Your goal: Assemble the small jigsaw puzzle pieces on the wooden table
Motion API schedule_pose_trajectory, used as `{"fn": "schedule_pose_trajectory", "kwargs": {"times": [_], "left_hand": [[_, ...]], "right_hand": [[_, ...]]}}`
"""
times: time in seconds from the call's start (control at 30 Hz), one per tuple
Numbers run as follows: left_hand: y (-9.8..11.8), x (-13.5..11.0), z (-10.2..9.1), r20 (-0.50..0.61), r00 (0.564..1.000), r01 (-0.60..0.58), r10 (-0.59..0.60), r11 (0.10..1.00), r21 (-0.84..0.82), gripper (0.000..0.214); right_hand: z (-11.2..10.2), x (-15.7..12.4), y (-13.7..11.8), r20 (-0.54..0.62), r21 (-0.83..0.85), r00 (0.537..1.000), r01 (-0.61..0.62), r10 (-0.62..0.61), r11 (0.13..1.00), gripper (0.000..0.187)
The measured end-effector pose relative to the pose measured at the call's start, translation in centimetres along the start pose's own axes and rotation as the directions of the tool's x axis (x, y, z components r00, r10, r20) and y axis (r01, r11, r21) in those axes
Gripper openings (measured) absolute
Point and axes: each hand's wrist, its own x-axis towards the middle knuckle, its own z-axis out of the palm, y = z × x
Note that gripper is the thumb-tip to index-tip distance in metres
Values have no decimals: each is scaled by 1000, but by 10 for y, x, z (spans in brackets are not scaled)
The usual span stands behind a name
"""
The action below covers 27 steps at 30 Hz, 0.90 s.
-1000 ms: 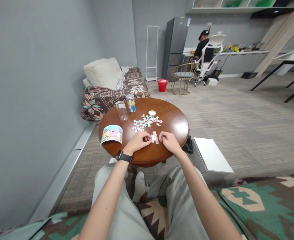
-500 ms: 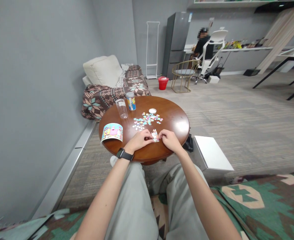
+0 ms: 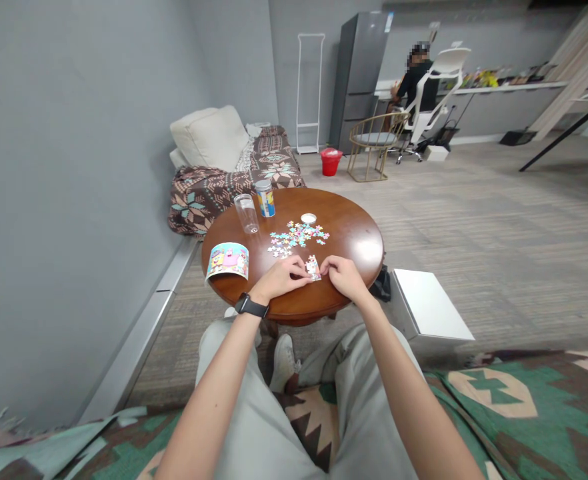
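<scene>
A small patch of joined jigsaw puzzle pieces [image 3: 313,269] lies on the round wooden table [image 3: 357,230] near its front edge. From the left, my left hand [image 3: 285,277], with a black watch on the wrist, pinches the patch's lower left edge between thumb and fingers. My right hand [image 3: 345,276] is closed at the patch's right edge, fingers curled and fingertips against it; how firmly they grip is too small to tell. Just beyond the hands, several loose puzzle pieces [image 3: 299,235] lie scattered. A curved cartoon picture sheet [image 3: 229,259] sits at the table's left.
Behind the loose pieces lie a round lid [image 3: 309,218], a clear plastic cylinder [image 3: 247,213] and a printed can [image 3: 265,199]. A white box [image 3: 431,303] stands on the floor to the right. Farther off, a person [image 3: 417,83] sits by a white office chair [image 3: 437,87].
The view has tilted down slightly, and a shoe now shows below the table. My left leg has shifted outward. Both hands stay at the puzzle patch, the right one slightly farther from its middle.
</scene>
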Motion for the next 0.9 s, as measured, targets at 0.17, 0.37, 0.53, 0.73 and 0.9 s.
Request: {"fn": "schedule_pose_trajectory", "kwargs": {"times": [0.17, 0.37, 0.53, 0.73, 0.9], "left_hand": [[-2, 0, 2, 19, 1000, -11, 11, 1000, 17, 16], [-2, 1, 2, 39, 999, -39, 37, 999, 35, 16], [-3, 1, 3, 53, 998, -36, 33, 998, 55, 16], [-4, 1, 4, 70, 997, -24, 18, 996, 91, 16], [-4, 1, 5, 57, 998, -36, 32, 997, 66, 17]], "right_hand": [[0, 1, -1, 25, -20, 1000, 4, -3, 1000, 30], [1, 2, 3, 49, -46, 999, 10, -8, 999, 31], [1, 1, 5, 61, -55, 998, 17, -14, 998, 31], [1, 2, 5, 60, -49, 998, 15, -12, 999, 31], [1, 2, 7, 71, -46, 997, 23, -20, 999, 32]]}}
